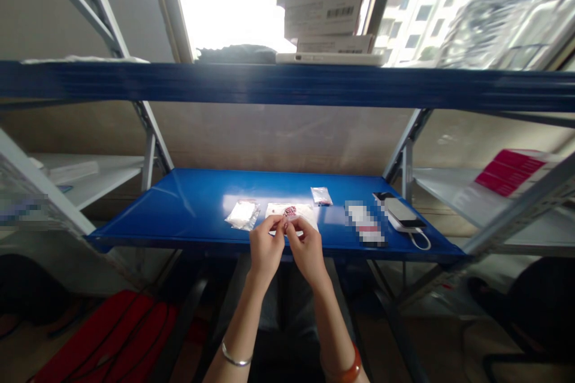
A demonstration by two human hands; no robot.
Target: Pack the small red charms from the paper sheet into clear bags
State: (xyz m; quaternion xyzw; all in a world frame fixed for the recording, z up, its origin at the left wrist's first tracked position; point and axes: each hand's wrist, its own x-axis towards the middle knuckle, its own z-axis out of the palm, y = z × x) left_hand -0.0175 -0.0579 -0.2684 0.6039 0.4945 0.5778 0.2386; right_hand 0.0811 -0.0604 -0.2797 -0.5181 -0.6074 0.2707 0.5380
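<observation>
My left hand (268,243) and my right hand (307,246) meet above the front of a blue shelf top (188,206). Both are closed, thumbs and fingertips pinched together almost touching. Whatever is between them is too small to make out. Just beyond the fingertips lies a white sheet or pad (306,209), partly hidden by the hands. On it sits a small cluster of dark red and pale beads (290,210). Left of the hands is a clear plastic bag (242,214) with something white inside. A smaller clear packet (321,195) lies behind and to the right.
A pixelated flat item (365,223) and a phone-like white device (401,213) with a white cable (422,241) lie at right. A blue upper shelf (215,82) crosses above, bearing stacked white boxes (321,15). Metal posts flank both sides; a pink box (510,172) stands on the right shelf.
</observation>
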